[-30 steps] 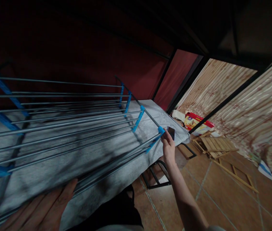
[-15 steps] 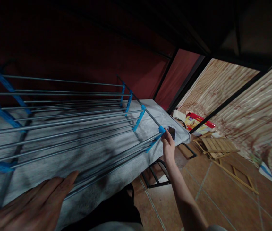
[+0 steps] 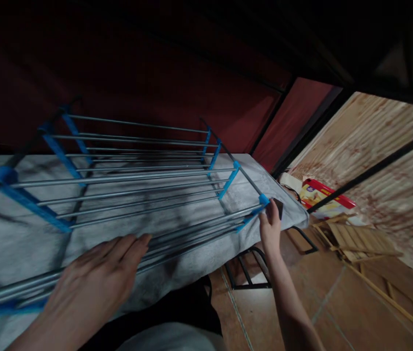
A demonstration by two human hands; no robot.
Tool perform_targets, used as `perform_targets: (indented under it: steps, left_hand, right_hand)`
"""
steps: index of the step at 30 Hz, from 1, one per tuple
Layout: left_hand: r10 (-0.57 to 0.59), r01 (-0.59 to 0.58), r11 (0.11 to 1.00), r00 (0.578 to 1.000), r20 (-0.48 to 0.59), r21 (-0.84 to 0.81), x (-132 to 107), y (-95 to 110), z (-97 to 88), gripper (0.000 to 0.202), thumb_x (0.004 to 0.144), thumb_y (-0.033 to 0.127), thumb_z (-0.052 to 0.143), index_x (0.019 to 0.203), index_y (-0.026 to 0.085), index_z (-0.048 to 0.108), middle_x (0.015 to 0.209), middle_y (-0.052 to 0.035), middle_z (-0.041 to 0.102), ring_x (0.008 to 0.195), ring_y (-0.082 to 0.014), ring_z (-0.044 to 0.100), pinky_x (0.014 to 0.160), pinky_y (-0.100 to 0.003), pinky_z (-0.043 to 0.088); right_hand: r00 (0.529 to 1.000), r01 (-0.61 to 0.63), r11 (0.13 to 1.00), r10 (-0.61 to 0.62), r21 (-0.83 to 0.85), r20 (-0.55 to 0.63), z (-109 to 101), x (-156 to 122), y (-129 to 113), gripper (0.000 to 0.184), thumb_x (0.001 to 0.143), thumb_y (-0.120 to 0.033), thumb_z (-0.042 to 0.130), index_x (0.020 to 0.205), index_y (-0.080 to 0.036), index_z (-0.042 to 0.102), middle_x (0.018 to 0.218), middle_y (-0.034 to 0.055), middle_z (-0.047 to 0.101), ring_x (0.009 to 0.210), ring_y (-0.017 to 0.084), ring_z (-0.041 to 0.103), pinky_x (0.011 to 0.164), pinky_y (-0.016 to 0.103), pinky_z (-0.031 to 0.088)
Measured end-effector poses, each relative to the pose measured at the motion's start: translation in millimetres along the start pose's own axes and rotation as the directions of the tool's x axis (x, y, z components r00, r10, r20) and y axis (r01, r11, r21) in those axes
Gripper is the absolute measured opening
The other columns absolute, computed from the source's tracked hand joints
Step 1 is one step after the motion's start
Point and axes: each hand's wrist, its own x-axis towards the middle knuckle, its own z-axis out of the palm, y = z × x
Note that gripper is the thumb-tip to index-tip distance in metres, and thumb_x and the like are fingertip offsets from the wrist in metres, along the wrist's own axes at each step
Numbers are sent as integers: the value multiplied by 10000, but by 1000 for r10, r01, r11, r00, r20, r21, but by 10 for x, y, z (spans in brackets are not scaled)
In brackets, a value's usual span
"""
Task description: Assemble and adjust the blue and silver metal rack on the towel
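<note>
A shoe rack [image 3: 133,195] of grey metal tubes and blue plastic brackets lies on its side on a table with a grey cloth. My left hand [image 3: 100,273] lies over the near tubes, fingers stretched out to the right and close together; its thumb is hidden. At the rack's right end, my right hand [image 3: 271,226] grips the near corner bracket [image 3: 264,200], its thumb and fingers around the blue plastic and the dark pole end. A dark phone [image 3: 278,207] lies on the cloth just behind the right fingers.
The grey cloth [image 3: 257,170] covers the tabletop up to a dark red wall [image 3: 177,97]. Black metal stool frames [image 3: 250,268] stand under the near edge. On the tiled floor at right are a folded wooden chair [image 3: 363,239] and a red and yellow box [image 3: 323,195] beside a patterned curtain.
The view has shifted left, showing more of the rack's left end. My left hand has moved right and forward onto the near tubes. My right hand keeps its hold on the corner bracket.
</note>
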Motion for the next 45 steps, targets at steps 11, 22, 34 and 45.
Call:
perform_targets:
  steps: [11,22,34,45]
  left_hand:
    - [-71,28,990,949,309,140,43,236,-185,384,906,85,466,1279,146,538,1028,-69,671,925,-212,619,840,-365,473]
    - [-109,109,992,994,-5,63,-110,237,-327,343,975,277,514,1307,191,526,1144,-85,685,1093,-208,606,1063,-403,391]
    - [-945,468,112,322,51,-876,-691,-805,-616,598,952,635,358,1145,137,628,706,-42,645,637,-168,596,605,-272,484]
    - [-977,416,213,112,-183,-884,-517,-756,-340,685,915,739,279,970,184,677,496,28,447,415,-107,355,393,-224,264]
  right_hand:
    - [393,871,490,-717,16,576,407,-644,-742,466,963,-227,523,1423,-293,485,1262,60,666,1228,253,583,1194,593,214]
    - [266,927,371,-746,49,610,621,-483,-501,511,965,-193,450,1462,-314,457,1028,80,636,975,245,631,862,397,491]
    - [263,923,378,-748,66,610,615,-486,-470,540,972,-218,437,1493,-354,401,1017,87,624,944,253,630,840,405,490]
    - [150,940,307,-765,150,627,993,-1003,-1110,564,956,-192,517,1502,-202,378,1273,107,649,1117,269,600,1060,476,404]
